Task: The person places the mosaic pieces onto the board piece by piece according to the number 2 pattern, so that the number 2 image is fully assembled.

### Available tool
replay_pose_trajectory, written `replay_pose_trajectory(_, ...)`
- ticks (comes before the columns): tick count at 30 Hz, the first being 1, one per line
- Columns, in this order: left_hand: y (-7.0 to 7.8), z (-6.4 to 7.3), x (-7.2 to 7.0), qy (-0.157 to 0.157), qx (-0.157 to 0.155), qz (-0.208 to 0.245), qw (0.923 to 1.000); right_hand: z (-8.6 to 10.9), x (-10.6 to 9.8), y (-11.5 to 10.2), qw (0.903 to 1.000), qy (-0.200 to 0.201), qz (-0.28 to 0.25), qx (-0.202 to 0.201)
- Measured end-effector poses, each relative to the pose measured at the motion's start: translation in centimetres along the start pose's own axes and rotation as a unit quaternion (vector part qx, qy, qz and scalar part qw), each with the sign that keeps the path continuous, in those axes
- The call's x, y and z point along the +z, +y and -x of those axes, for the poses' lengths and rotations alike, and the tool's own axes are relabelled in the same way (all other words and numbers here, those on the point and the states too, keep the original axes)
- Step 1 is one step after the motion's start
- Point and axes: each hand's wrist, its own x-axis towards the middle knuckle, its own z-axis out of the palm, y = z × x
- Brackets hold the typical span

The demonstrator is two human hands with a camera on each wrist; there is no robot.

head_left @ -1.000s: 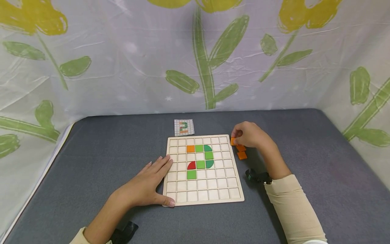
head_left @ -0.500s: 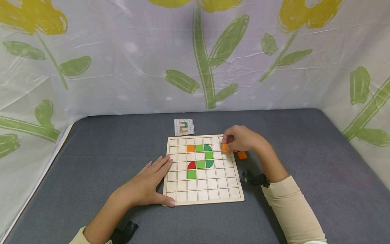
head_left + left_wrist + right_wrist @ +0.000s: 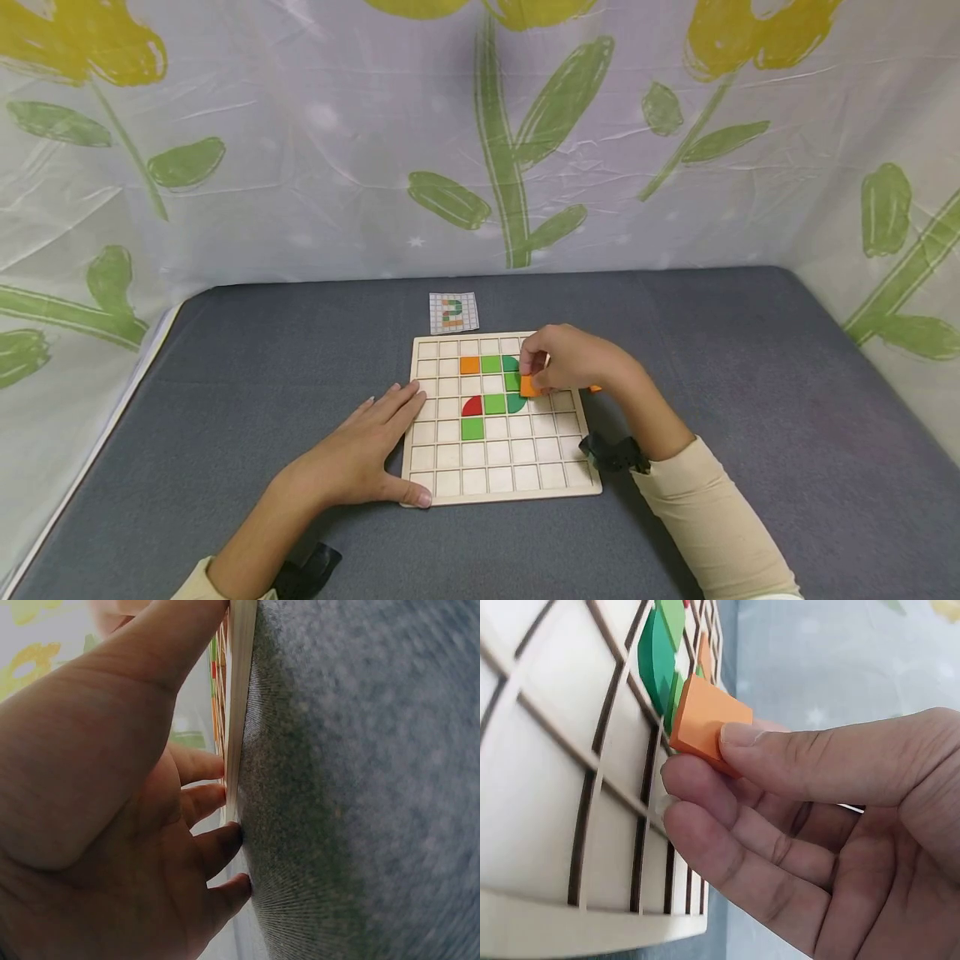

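Note:
My right hand pinches an orange square tile between thumb and fingers, over the right part of the wooden grid board. In the head view the tile overlaps the column beside the green pieces. My left hand lies spread at the board's left edge, its thumb at the near left corner and fingertips on the left rim. Set in the grid are an orange square, several green squares, dark green rounded pieces and a red quarter-round piece.
A small printed card with a coloured grid pattern lies just behind the board. Part of an orange tile shows right of the board, mostly hidden by the right hand. A flowered cloth hangs behind the grey table.
My right hand has carried an orange tile from the right of the board leftward over the grid, close to the green pieces. The left hand has stayed in place.

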Motion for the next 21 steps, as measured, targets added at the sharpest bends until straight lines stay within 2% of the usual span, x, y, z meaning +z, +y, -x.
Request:
replay_pose_trajectory(5,-0.1,0.0,0.0,0.0,0.0,0.001,1.0,0.0,0.5,-0.9,0.9999,-0.01,-0.001,-0.011)
replay_pose_trajectory(14,-0.2,-0.1,0.1,0.0,0.001,0.001,1.0,-0.2,1.9,-2.5,0.998,-0.052,0.021,-0.03)
replay_pose_trajectory(21,-0.2,-0.1,0.1,-0.002,0.0,0.001,1.0,-0.2,2.7,-3.4,0.9935,-0.068,0.033,-0.085)
